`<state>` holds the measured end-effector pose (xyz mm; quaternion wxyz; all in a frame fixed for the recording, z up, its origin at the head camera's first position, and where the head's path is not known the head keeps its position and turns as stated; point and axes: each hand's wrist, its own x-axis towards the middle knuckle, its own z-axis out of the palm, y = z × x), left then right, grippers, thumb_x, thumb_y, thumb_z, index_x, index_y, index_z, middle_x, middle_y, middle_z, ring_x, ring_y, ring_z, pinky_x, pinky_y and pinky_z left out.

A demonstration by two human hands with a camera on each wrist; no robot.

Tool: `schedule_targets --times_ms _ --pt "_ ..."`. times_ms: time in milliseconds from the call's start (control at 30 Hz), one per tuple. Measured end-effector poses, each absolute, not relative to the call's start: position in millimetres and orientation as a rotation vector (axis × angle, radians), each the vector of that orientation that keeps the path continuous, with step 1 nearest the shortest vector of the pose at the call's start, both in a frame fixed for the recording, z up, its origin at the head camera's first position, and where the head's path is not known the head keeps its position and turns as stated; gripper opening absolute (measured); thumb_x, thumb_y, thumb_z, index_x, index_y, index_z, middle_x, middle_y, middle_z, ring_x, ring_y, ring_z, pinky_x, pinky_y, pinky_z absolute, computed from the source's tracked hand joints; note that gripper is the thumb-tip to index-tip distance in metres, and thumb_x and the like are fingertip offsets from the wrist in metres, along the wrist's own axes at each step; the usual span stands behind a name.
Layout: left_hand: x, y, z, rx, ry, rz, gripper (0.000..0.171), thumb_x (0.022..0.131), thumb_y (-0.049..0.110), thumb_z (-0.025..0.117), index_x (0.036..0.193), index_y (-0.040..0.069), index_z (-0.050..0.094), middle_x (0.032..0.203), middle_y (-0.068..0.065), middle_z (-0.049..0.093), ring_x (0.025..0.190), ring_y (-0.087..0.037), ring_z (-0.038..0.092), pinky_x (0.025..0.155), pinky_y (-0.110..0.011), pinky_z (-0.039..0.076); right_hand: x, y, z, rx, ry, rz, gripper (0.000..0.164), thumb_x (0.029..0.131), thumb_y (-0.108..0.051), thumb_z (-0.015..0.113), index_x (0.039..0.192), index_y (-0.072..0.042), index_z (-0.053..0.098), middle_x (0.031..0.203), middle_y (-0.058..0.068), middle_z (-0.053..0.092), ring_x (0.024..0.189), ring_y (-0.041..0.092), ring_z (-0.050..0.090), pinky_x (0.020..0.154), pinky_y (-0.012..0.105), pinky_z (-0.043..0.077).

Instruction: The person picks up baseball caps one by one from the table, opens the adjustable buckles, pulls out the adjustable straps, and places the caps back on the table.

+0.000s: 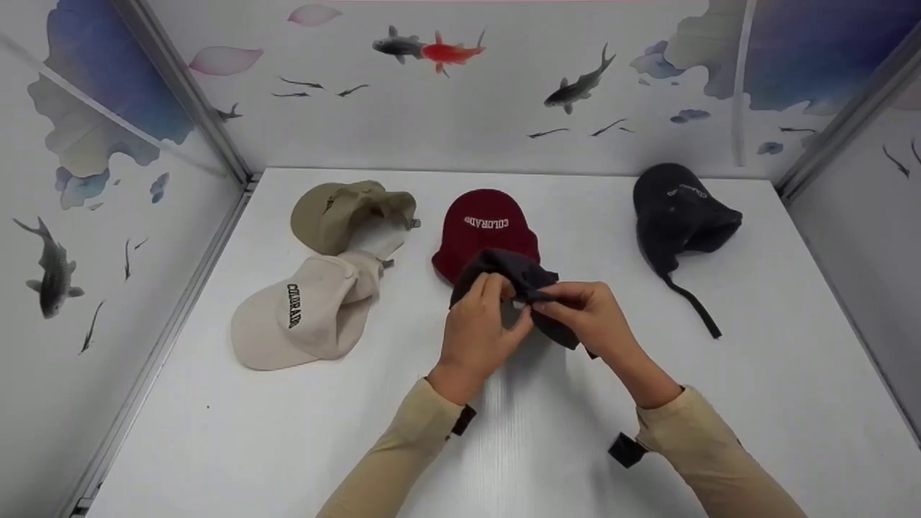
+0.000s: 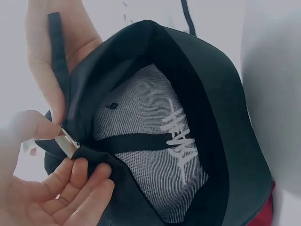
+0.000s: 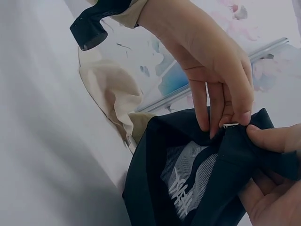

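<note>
Both hands are on a dark cap [image 1: 500, 265], held above the table just in front of a maroon cap [image 1: 486, 216]. My left hand [image 1: 471, 331] pinches the small metal buckle [image 2: 69, 142] at the cap's back. With thumb and fingers, my right hand [image 1: 593, 316] pinches the cap's back strap beside that buckle. The strap's end [image 2: 57, 44] sticks up by the right hand in the left wrist view. The cap's opening faces the left wrist camera, showing a grey mesh lining [image 2: 136, 99] and white stitching [image 2: 180, 146].
At the left lie a khaki cap [image 1: 324, 216] and a cream cap [image 1: 270, 324], touching or nearly so. A dark cap with its strap loose [image 1: 665, 205] lies at the back right. Walls with painted fish [image 1: 450, 52] enclose the white table [image 1: 187, 446].
</note>
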<state>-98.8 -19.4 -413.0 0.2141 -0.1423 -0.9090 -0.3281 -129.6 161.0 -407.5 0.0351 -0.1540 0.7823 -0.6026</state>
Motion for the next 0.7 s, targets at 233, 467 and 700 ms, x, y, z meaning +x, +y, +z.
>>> schedule_targets --times_ms 233,467,700 --pt "-100 -23 -412 -0.357 -2.537 -1.069 0.019 0.085 0.017 0.072 0.097 0.009 0.060 0.097 -0.004 0.063 0.090 -0.016 0.065 0.081 -0.028 0.056 -129 155 -417 -0.502 2.463 -1.887 0.010 0.087 0.002 0.072 0.095 0.005 0.077 0.093 0.019 0.076 0.080 0.002 0.067 0.074 0.017 0.055" --pt "-100 -28 -413 -0.362 -2.573 -1.207 0.016 0.088 0.017 0.070 0.100 0.011 0.061 0.099 -0.002 0.066 0.092 -0.014 0.067 0.085 -0.028 0.056 -127 158 -422 -0.464 2.416 -1.927 0.012 0.087 0.002 0.072 0.097 0.007 0.075 0.087 -0.004 0.076 0.080 0.003 0.068 0.073 0.018 0.056" --pt "-101 -35 -413 -0.398 -2.584 -1.346 0.018 0.087 0.017 0.073 0.101 0.011 0.062 0.101 -0.001 0.066 0.095 -0.015 0.067 0.087 -0.028 0.056 -130 165 -422 -0.477 2.251 -1.928 0.019 0.094 -0.005 0.065 0.105 0.010 0.071 0.089 -0.014 0.073 0.081 0.003 0.068 0.074 0.019 0.056"
